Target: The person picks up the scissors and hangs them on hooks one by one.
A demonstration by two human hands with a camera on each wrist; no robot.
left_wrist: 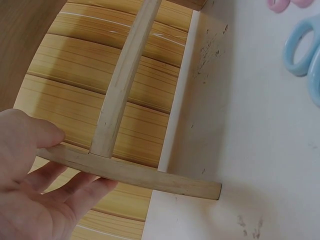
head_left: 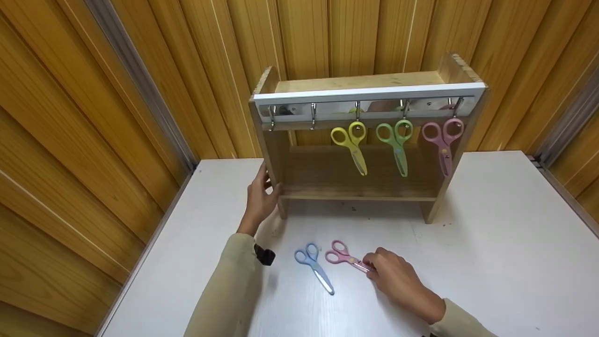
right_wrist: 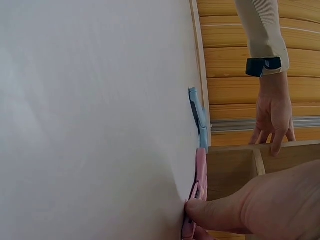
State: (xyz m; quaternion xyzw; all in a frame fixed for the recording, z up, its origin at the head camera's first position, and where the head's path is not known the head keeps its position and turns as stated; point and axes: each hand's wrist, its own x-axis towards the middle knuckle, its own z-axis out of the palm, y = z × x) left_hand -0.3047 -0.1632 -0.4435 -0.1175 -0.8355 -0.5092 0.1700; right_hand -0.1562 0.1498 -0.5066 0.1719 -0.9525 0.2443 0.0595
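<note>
A wooden shelf (head_left: pixel 360 199) stands on the table, and my left hand (head_left: pixel 263 199) grips its left side panel, thumb in front and fingers on the outer side; the left wrist view shows this hand (left_wrist: pixel 45 175) around the panel edge (left_wrist: pixel 165 182). My right hand (head_left: pixel 398 281) pinches the blade end of pink scissors (head_left: pixel 344 257) lying on the table, handles pointing away to the left. In the right wrist view the thumb presses on these scissors (right_wrist: pixel 201 172). Blue scissors (head_left: pixel 314 267) lie just left of them, touched by neither hand.
A metal hook rail (head_left: pixel 290 109) runs along the shelf's upper front. Yellow scissors (head_left: pixel 354 152), green scissors (head_left: pixel 398 147) and another pink pair (head_left: pixel 443 145) hang from its hooks; the two left hooks hold nothing. Behind stands a wood-patterned wall (head_left: pixel 304 37).
</note>
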